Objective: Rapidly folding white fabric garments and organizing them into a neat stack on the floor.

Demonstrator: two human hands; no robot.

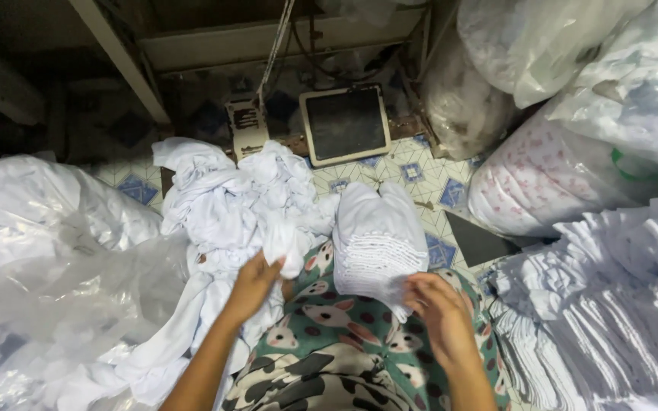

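- Head camera looked down on a lap in green animal-print fabric.
- Left hand was closed on a crumpled white garment from the loose heap.
- Right hand, fingers half curled, touched the lower edge of a folded white stack on the knee.
- Clear plastic sheeting lay to the left.

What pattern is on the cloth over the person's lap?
Green cloth with white rabbit-like figures and dark red dots, seen in the head view.

left hand fingertips: buried in white cloth | forearms: cut off
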